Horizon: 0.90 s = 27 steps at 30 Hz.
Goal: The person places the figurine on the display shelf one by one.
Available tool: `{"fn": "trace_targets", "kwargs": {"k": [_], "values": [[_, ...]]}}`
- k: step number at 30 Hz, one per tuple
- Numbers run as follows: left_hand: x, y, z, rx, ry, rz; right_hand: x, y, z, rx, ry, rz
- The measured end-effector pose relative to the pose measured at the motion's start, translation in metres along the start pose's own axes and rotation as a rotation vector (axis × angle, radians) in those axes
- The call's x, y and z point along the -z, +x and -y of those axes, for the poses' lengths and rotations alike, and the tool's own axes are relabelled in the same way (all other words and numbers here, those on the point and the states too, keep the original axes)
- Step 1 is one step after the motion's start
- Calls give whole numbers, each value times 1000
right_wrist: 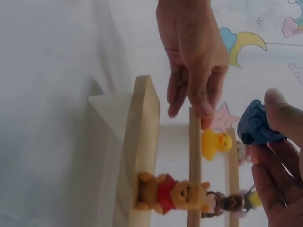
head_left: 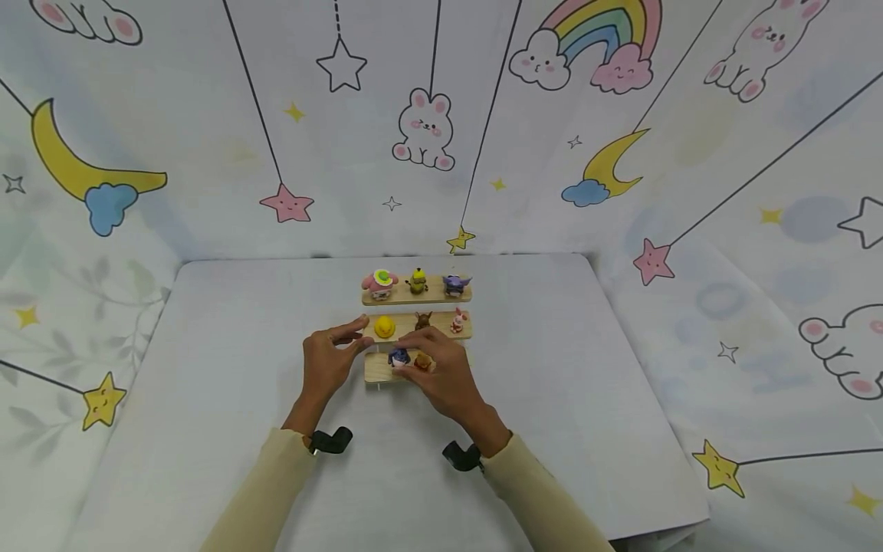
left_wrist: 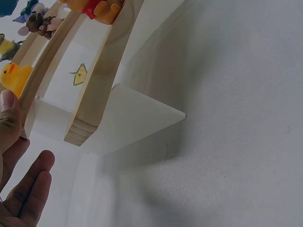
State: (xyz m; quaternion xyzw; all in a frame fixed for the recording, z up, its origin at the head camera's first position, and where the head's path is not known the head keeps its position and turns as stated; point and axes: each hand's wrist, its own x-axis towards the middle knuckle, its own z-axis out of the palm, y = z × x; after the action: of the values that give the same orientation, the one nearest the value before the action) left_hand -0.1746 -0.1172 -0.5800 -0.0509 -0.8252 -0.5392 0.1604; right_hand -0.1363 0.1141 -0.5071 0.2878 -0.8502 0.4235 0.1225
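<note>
A three-tier display stand has pale wooden shelves on white supports. My right hand (head_left: 441, 372) pinches a small blue figurine (right_wrist: 257, 124) between thumb and fingers, above the lowest shelf (head_left: 378, 369). On that shelf sits a Winnie the Pooh figurine (right_wrist: 173, 193) in a red shirt. My left hand (head_left: 327, 364) holds the left end of the middle shelf (left_wrist: 49, 61), thumb near the yellow duck figurine (left_wrist: 15, 78). Along the middle shelf also stand a brown figurine (head_left: 423, 320) and a white-and-red one (head_left: 458, 320), partly behind my right hand in the head view.
On the top shelf (head_left: 417, 300) stand a pink figurine with a yellow-green hat (head_left: 380, 284), a green-yellow one (head_left: 417, 281) and a purple one (head_left: 456, 285). A white table (head_left: 241, 330) bears the stand. Cartoon-printed curtains (head_left: 207, 153) hang behind and beside it.
</note>
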Motion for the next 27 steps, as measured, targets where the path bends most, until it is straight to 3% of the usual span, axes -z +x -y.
{"fn": "trace_targets", "kwargs": {"k": [6,19,27], "values": [[0,0,0,-10,-2,-13,-16,3,0,42,-17,43],[-1,2,3,-26,-4,-13,-36,4,-1,17,-291,145],[0,1,3,-10,-1,-2,-43,3,-8,42,-416,159]]}}
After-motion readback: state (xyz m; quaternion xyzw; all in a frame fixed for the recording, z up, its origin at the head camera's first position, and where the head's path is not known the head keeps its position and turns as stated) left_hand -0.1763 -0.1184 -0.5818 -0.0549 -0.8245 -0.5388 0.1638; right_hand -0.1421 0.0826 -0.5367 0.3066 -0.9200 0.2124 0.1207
